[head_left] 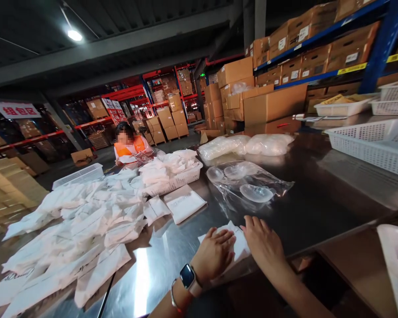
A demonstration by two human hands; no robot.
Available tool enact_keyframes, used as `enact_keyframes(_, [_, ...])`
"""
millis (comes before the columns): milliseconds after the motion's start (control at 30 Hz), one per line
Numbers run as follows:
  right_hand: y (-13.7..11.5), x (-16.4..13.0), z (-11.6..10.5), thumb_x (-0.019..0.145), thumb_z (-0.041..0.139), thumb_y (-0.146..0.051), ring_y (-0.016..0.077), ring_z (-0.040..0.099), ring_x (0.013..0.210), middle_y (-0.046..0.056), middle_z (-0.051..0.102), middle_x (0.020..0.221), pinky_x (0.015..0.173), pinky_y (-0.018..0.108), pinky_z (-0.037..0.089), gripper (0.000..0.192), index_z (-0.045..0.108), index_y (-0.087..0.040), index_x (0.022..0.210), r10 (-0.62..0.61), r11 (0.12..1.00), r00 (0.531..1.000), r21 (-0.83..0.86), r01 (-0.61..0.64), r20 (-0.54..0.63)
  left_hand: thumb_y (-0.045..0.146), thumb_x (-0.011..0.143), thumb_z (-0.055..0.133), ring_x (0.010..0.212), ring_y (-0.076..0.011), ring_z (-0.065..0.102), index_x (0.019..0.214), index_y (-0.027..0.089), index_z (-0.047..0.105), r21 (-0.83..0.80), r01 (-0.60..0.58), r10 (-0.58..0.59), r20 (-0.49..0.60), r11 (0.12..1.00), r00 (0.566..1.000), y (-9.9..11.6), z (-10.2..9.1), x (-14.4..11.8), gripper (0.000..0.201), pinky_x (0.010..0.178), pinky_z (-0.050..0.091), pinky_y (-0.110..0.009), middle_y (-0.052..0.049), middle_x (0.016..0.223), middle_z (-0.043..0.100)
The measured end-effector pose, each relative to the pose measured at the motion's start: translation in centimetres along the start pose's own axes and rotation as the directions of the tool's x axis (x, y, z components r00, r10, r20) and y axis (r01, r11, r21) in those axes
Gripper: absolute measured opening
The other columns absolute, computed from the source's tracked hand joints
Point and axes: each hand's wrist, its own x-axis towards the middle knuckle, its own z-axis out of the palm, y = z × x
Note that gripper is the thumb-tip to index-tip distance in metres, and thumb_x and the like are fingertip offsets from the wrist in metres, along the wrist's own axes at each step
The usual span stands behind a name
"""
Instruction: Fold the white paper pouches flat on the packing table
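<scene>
Head view: person's left hand [216, 252], smartwatch [187, 275] and bracelet [173, 295] on its wrist, lies palm-down over a white packet [239, 240] near the front edge of a shiny metal table [310, 190]. Right hand [264, 242] is at the packet's right side, fingers extended, fingertips at or just beside its edge. Grip: both hands fairly flat, undersides hidden, so cannot tell whether either one pinches the packet. Packet sits between the two hands, partly covered by the left. Just beyond the hands, a clear plastic bag [280, 184] with see-through rounded pieces [257, 193]; behind it, puffy wrapped bundles [245, 146]. Left of the hands, a folded white bag [186, 204] with a smaller white packet [156, 209] beside it, then a big loose heap of white bags [86, 216], some with dark print. White basket [179, 180] piled with more white bags stands behind the folded one. Across the table, a co-worker [130, 150] in an orange vest. Right side of table: white perforated basket [368, 148]. Background: cardboard boxes [275, 106], blue shelving [378, 48], red racks [129, 93], a lit lamp [74, 35] overhead.
</scene>
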Motion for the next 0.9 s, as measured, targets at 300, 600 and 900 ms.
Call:
enact_keyframes(300, [-1.0,-0.2,7.9,0.096,0.035,-0.039,0.0325,0.055,0.120,0.024,0.055,0.131,0.096,0.046,0.050,0.052,0.052,-0.005,0.131,-0.181,0.946,0.981,0.286,0.152,0.076,0.024,0.094,0.038,0.137,-0.0242,0.036,0.139,0.022,0.046,-0.083,0.160,-0.169,-0.124,0.984,0.978,-0.6,2.4,-1.7,0.045,0.116,0.022,-0.050,-0.007,0.143,0.048])
enact_keyframes(600, [-0.1,0.3,7.7,0.094,0.028,-0.046,0.0319,0.043,0.131,0.019,0.052,0.135,0.111,0.054,0.032,0.058,0.060,-0.008,0.124,-0.248,0.869,0.958,0.470,0.155,0.142,0.041,0.093,0.044,0.111,-0.0336,0.055,0.133,0.011,0.050,-0.152,0.720,-0.733,-0.224,0.677,0.642,-1.2,1.1,-0.5,0.050,0.095,0.042,-0.046,-0.018,0.122,0.061])
enact_keyframes(900, [1.6,0.9,7.0,0.081,0.030,-0.074,0.0313,0.050,0.125,0.013,0.061,0.127,0.113,0.051,0.032,0.073,0.068,-0.019,0.112,-0.158,0.632,0.972,0.774,-0.036,0.174,0.037,0.074,0.072,0.070,-0.0204,0.058,0.077,0.014,0.065,-0.726,0.566,-0.858,-0.063,0.390,0.510,-1.6,-1.0,-0.1,0.024,0.068,0.042,-0.032,-0.005,0.070,0.063])
